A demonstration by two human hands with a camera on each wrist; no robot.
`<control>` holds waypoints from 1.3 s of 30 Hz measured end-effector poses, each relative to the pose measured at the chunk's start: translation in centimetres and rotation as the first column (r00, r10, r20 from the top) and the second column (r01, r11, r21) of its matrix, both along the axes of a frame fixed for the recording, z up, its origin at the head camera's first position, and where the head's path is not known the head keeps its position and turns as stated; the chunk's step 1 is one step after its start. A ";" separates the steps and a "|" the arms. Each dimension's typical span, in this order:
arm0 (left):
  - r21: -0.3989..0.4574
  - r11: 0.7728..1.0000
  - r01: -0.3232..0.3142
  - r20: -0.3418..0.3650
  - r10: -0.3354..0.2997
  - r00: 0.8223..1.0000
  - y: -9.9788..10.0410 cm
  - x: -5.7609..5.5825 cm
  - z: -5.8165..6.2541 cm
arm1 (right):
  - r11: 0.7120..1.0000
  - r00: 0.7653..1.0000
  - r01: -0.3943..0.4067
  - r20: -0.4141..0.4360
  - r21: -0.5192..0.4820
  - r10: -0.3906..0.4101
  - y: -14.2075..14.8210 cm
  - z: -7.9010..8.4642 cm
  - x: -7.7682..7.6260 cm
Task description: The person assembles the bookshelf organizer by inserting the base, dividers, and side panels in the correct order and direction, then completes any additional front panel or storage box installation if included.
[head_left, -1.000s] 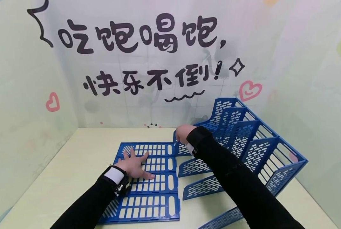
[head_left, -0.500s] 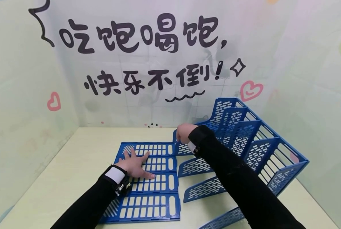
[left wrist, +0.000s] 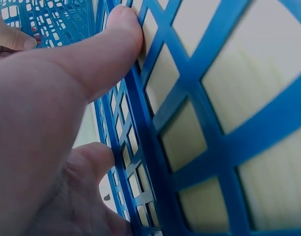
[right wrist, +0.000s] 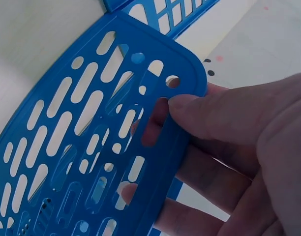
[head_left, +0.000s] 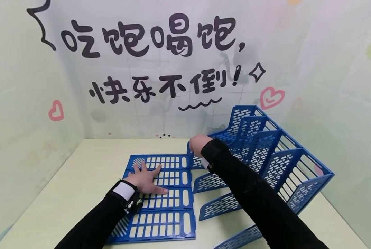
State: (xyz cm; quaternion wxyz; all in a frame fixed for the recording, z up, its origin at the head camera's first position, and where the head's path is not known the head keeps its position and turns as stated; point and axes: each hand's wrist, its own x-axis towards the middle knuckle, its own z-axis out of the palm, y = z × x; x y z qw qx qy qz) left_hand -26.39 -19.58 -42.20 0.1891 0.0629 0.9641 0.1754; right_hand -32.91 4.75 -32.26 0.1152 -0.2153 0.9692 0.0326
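My left hand [head_left: 144, 180] rests with spread fingers on a flat blue plastic grid panel [head_left: 191, 197] made of several joined sections. In the left wrist view, its thumb [left wrist: 118, 37] lies against the blue lattice. On the right, a blue file rack [head_left: 301, 155] lies tipped, its perforated dividers pointing toward the flat panel. My right hand [head_left: 199, 143] grips the far divider by its end. Seen from the right wrist, the thumb lies on the near face of that divider [right wrist: 187, 73], and the other fingers go behind it. Part of the rack is hidden by the right sleeve.
Several more dividers, one of them the nearest divider [head_left: 239, 238], stand in a row beside the panel's right edge. Everything lies on a pale table [head_left: 57, 193]. A printed white backdrop [head_left: 160, 117] rises at the back and sides.
The view shifts very slightly. Both hands keep their places on the panel and the divider.
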 end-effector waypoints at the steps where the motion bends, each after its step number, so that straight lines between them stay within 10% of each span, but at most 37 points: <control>1: -0.001 1.000 0.000 -0.001 0.000 1.000 0.0 0.0 0.1 | 1.000 1.000 -0.006 -0.003 0.000 0.006 -0.1 0.2 0.2; 26: -0.068 0.997 -0.025 0.026 0.027 0.999 1.2 -1.6 -1.8 | 0.999 0.996 -0.020 -0.091 -0.025 0.018 -2.0 -0.7 1.5; 32: -0.048 0.999 -0.011 0.027 0.012 1.000 1.0 -1.2 -1.4 | 0.997 0.993 -0.080 -0.086 -0.016 0.078 -1.5 1.7 4.2; 39: -0.047 0.999 -0.003 0.011 0.003 1.000 0.9 -0.8 -0.4 | 0.974 0.977 -0.173 0.147 0.147 0.151 -0.6 2.1 9.7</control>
